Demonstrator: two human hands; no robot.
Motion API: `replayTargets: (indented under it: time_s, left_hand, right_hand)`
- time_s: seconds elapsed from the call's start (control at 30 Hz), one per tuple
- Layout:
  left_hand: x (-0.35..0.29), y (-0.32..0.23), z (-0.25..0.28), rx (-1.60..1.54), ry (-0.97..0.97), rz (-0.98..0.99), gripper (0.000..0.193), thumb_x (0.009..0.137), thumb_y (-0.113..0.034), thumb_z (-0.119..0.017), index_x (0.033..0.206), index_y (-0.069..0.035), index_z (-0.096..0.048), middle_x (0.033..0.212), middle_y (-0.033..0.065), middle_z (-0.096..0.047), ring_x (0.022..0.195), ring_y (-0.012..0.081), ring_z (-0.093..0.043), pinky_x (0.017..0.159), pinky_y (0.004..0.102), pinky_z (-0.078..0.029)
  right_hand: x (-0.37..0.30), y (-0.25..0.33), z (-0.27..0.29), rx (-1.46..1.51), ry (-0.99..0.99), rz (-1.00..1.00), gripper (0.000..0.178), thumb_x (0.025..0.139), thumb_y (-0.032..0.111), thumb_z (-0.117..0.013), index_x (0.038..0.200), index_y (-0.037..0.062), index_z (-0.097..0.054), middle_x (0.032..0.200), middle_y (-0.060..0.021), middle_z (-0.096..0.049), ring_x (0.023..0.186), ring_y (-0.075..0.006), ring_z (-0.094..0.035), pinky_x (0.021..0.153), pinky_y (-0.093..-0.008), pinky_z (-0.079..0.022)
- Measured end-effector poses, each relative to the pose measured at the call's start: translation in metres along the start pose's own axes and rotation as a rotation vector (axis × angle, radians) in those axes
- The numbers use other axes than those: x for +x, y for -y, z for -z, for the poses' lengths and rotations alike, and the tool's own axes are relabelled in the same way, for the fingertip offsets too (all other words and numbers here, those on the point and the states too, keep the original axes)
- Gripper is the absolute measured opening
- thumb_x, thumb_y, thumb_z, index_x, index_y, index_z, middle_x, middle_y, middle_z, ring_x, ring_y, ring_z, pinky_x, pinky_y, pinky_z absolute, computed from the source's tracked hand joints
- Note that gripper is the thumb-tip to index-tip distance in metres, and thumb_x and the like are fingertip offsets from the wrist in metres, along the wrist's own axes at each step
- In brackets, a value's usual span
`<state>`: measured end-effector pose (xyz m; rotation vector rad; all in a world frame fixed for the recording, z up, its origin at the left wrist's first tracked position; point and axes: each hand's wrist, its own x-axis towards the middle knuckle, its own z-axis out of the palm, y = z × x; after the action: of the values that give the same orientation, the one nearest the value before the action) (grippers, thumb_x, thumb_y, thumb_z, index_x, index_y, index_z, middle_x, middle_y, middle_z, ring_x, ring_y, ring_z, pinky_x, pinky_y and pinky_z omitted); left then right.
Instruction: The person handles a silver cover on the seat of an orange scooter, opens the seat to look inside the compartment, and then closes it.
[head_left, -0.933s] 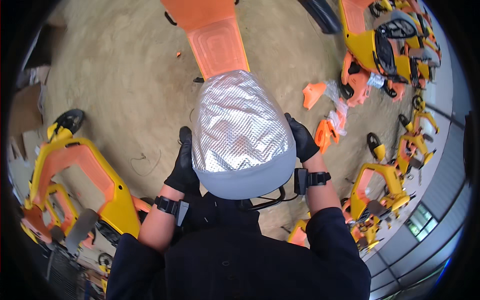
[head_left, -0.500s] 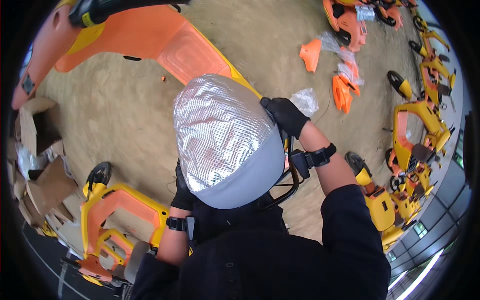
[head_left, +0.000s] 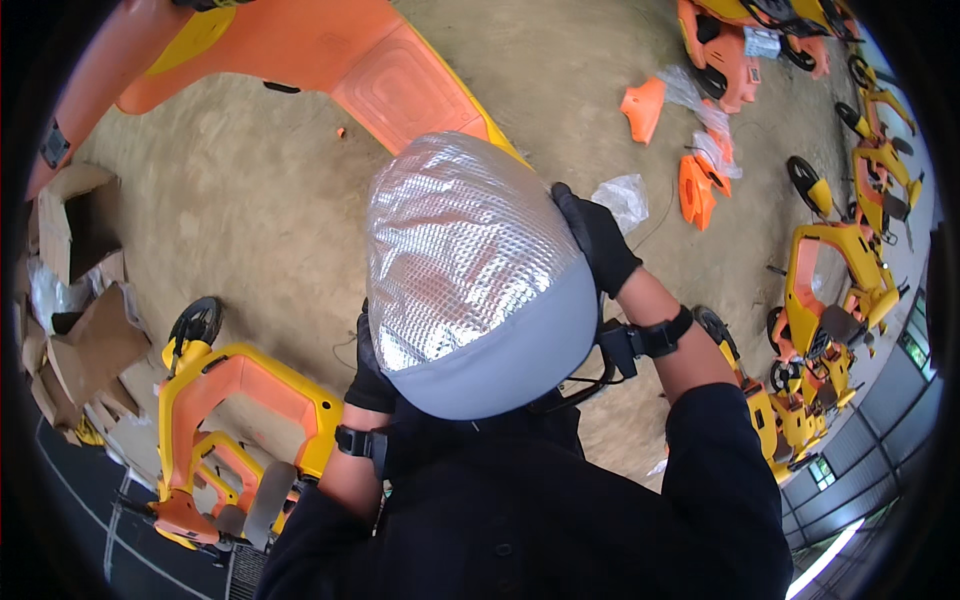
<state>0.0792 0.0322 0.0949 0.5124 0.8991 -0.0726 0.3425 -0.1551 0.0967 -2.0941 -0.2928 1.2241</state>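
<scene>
Clamping the right hand [head_left: 597, 240] on the right edge of the silver-and-grey seat [head_left: 470, 270], at centre, near the dark top [head_left: 540, 500]. Placing the left hand [head_left: 369, 365] along its left edge; cannot tell the grip, with fingers mostly hidden. Facing an orange footboard [head_left: 410, 90] beyond.

Left hand [head_left: 370, 385] — partly hidden by silver-grey cover [head_left: 470, 270]; orange scooter [head_left: 300, 48] — cut off at top.

Even light across the floor [head_left: 260, 200], glare sparkling on the silver cover [head_left: 460, 240], edges bending into black!
</scene>
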Motion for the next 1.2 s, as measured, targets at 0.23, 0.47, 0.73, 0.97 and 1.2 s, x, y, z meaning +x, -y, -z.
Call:
replayTargets:
  time_s: [0.23, 0.47, 0.73, 0.97, 1.2]
  left_hand:
    - [-0.016, 0.007, -0.002, -0.402, -0.041, 0.048, 0.042, 0.09, -0.034, -0.034, 0.121, -0.005, -0.038, 0.117, 0.0104, -0.047, 0.105, 0.0221, -0.046, 0.092, 0.0328, -0.036]
    - [0.014, 0.006, -0.003, 0.0, -0.123, 0.132, 0.052, 0.091, -0.04, -0.026, 0.127, -0.004, -0.031, 0.123, 0.0112, -0.042, 0.112, 0.0211, -0.04, 0.096, 0.0309, -0.031]
    - [0.069, 0.046, 0.032, -0.03, -0.161, 0.063, 0.056, 0.091, -0.045, -0.022, 0.12, -0.001, -0.04, 0.115, 0.0115, -0.049, 0.102, 0.0205, -0.046, 0.09, 0.0298, -0.036]
    - [0.079, 0.044, 0.045, 0.453, -0.06, -0.242, 0.051, 0.092, -0.039, -0.021, 0.118, 0.001, -0.041, 0.113, 0.012, -0.05, 0.101, 0.02, -0.047, 0.09, 0.0295, -0.036]
    - [0.05, -0.002, -0.017, 0.042, -0.056, -0.019, 0.032, 0.09, -0.018, -0.036, 0.115, 0.001, -0.043, 0.112, 0.0121, -0.052, 0.102, 0.0209, -0.049, 0.087, 0.0305, -0.037]
  right_hand:
    - [-0.01, -0.049, -0.041, 0.353, -0.199, 0.233, 0.038, 0.091, 0.02, -0.036, 0.124, 0.0025, -0.038, 0.115, -0.0138, -0.05, 0.101, -0.0133, -0.05, 0.083, -0.0251, -0.041]
    - [-0.008, -0.023, -0.022, 1.456, 0.159, -0.23, 0.039, 0.092, 0.025, -0.035, 0.116, -0.0044, -0.044, 0.107, -0.0081, -0.053, 0.093, -0.0104, -0.05, 0.08, -0.0209, -0.042]
    - [0.034, -0.033, 0.006, 0.419, 0.209, -0.13, 0.052, 0.09, 0.041, -0.031, 0.11, -0.0045, -0.047, 0.096, -0.0103, -0.055, 0.087, -0.0131, -0.05, 0.076, -0.0242, -0.04]
    - [0.067, -0.006, 0.001, 0.012, 0.209, -0.325, 0.061, 0.087, 0.048, -0.032, 0.105, -0.0079, -0.049, 0.091, -0.0124, -0.058, 0.078, -0.015, -0.054, 0.071, -0.0247, -0.041]
    - [0.062, -0.018, -0.003, 0.575, 0.28, -0.34, 0.046, 0.091, 0.033, -0.034, 0.109, -0.007, -0.048, 0.101, -0.0093, -0.057, 0.087, -0.0137, -0.054, 0.076, -0.024, -0.042]
